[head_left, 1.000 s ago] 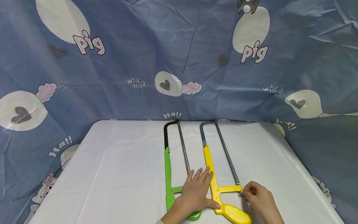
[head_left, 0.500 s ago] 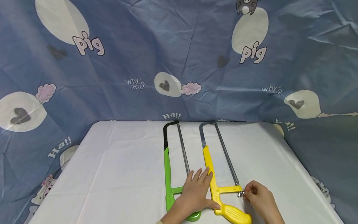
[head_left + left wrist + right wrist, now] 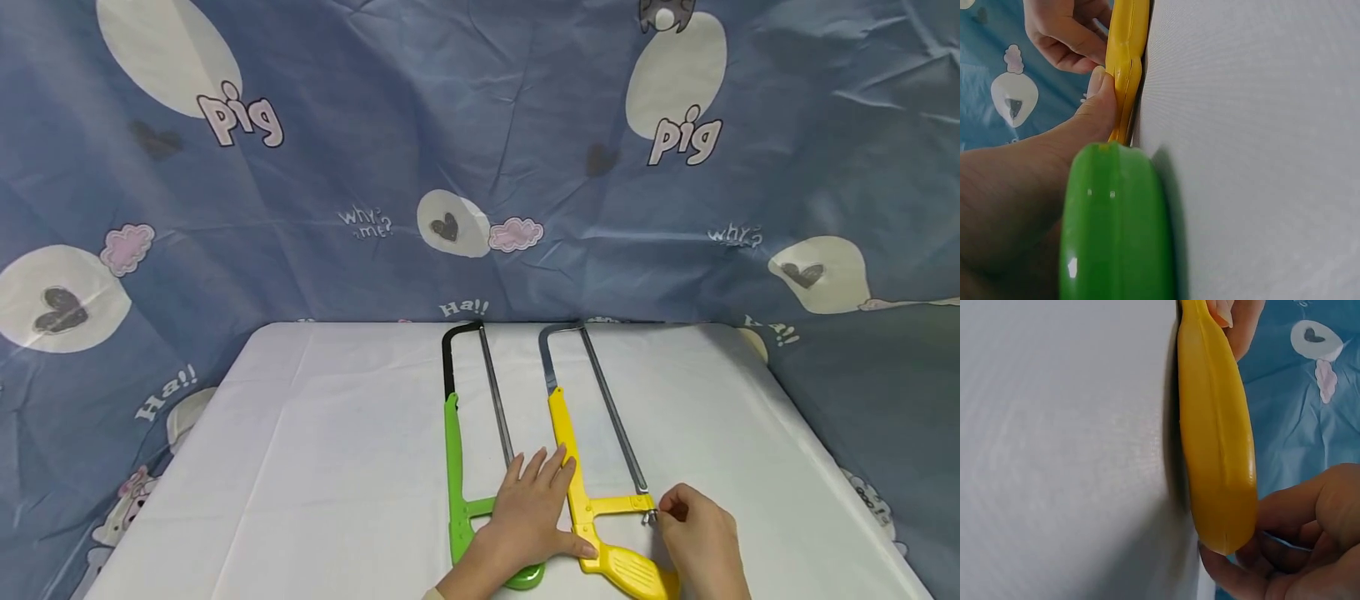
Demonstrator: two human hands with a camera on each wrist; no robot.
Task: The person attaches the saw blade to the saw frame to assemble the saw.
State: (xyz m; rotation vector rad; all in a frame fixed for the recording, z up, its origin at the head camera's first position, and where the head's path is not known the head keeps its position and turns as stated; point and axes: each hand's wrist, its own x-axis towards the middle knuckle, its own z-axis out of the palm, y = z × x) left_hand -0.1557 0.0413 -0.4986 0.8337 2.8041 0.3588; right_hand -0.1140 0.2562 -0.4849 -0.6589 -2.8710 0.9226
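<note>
A yellow hacksaw [image 3: 564,414] lies flat on the white-covered table, its grey blade [image 3: 615,417] to the right of the frame. My left hand [image 3: 522,512] is spread over the lower frames of two saws, fingertips on the yellow frame and thumb against its handle, also seen in the left wrist view. Beneath the palm, part of a green hacksaw [image 3: 453,467] is hidden. At the end of the yellow crossbar, my right hand [image 3: 703,533] pinches a small metal wing nut [image 3: 649,517] with thumb and forefinger. In the right wrist view the yellow handle [image 3: 1219,444] partly hides those fingers.
Both saws point away toward the table's far edge. Behind it hangs a blue printed curtain [image 3: 360,150]. White cloth [image 3: 352,467] stretches out left of the green saw, and more lies to the right of my right hand.
The wing nut has turned, with its wings showing at different angles, and my right fingers have shifted slightly around it. My left hand and both saws stay in place.
</note>
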